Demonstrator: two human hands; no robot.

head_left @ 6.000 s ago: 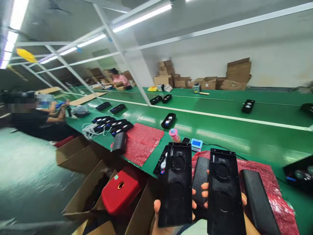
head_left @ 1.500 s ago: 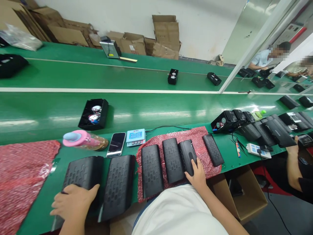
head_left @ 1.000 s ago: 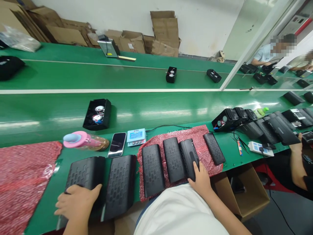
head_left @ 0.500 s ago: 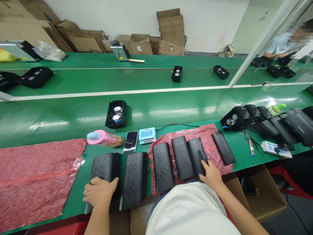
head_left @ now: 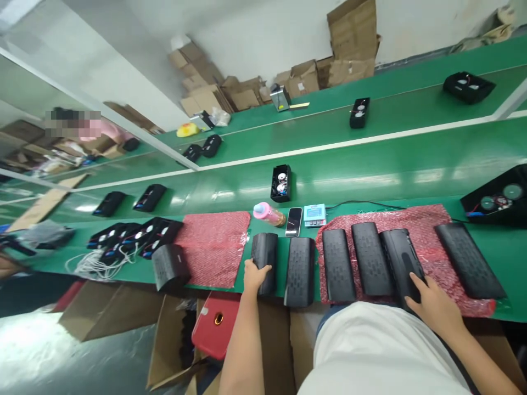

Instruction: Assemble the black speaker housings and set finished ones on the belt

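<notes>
Two hands are resting on black shells on the green counter [head_left: 370, 175]: left hand [head_left: 254, 274] is curling over the near end of one shell [head_left: 264, 258]; right hand [head_left: 434, 307] is lying flat, fingers open, on another [head_left: 401, 260] lying on red wrap [head_left: 424, 219]. No writing is readable.

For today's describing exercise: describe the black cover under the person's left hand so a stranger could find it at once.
Start at the near edge of the green bench. Between two red bubble-wrap sheets, two black covers lie on bare green. The left hand rests on the black cover nearer the left sheet.
</notes>
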